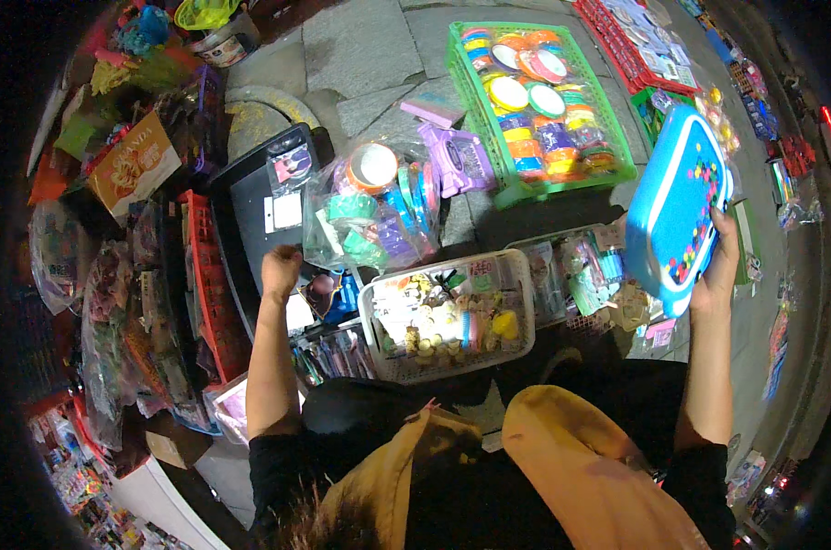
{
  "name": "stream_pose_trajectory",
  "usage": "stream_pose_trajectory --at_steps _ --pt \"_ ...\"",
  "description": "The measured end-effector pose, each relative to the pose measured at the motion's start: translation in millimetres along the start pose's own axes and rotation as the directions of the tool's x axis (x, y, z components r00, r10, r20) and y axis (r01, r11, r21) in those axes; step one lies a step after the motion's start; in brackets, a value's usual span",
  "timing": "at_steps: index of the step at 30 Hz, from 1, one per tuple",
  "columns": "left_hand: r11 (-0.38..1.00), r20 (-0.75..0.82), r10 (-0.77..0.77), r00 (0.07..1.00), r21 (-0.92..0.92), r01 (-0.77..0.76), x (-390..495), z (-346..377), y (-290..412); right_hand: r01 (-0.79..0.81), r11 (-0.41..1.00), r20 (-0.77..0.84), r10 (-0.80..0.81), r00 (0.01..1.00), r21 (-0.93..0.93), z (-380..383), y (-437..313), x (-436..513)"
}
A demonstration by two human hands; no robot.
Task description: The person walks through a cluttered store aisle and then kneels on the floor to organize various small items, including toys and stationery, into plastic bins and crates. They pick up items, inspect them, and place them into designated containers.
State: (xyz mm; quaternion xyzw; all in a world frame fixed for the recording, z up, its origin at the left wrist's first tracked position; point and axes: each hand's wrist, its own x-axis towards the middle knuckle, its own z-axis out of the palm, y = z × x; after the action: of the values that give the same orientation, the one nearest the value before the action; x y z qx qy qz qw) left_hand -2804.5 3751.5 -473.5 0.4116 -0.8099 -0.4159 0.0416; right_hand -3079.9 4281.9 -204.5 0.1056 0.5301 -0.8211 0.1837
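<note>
My right hand [717, 265] grips the lower side of a blue plastic case [673, 199] with a white border and small coloured dots, held up tilted at the right. My left hand [280, 273], its fingers curled, is over the black plastic tray [243, 213]; whether it holds something small cannot be told. Right of it lies a clear plastic bag [388, 234] with rolls of coloured tape. Before my knees stands a white plastic basket [450, 368] of small packaged items. A green plastic crate [508, 189] holds stacked rolls of coloured tape.
Beside the green crate lies a purple plastic item [460, 159]. A red basket [212, 289] and bagged goods [106, 330] stand at the left. Another red basket [615, 51] is at the upper right. A bucket [228, 45] stands at the upper left on the stone paving [360, 41].
</note>
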Motion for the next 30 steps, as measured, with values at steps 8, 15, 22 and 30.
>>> stream_pose_trajectory --at_steps 8,15,22,30 --pt "0.774 0.177 0.361 0.916 -0.605 -0.188 -103 -10 253 -0.104 0.955 -0.118 0.074 0.990 -0.277 39 28 7" --pt "0.455 0.593 0.094 0.800 -0.740 0.496 -176 25 316 -0.033 0.840 0.475 0.338 0.812 -0.542 112 77 -5" --pt "0.187 0.323 0.034 0.946 -0.932 0.311 -175 -24 254 -0.261 0.928 0.752 0.369 0.546 -0.267 166 162 75" --pt "0.112 -0.161 -0.065 0.985 -0.982 -0.153 -172 -107 194 0.291 0.569 0.464 0.183 0.867 -0.769 57 322 165"
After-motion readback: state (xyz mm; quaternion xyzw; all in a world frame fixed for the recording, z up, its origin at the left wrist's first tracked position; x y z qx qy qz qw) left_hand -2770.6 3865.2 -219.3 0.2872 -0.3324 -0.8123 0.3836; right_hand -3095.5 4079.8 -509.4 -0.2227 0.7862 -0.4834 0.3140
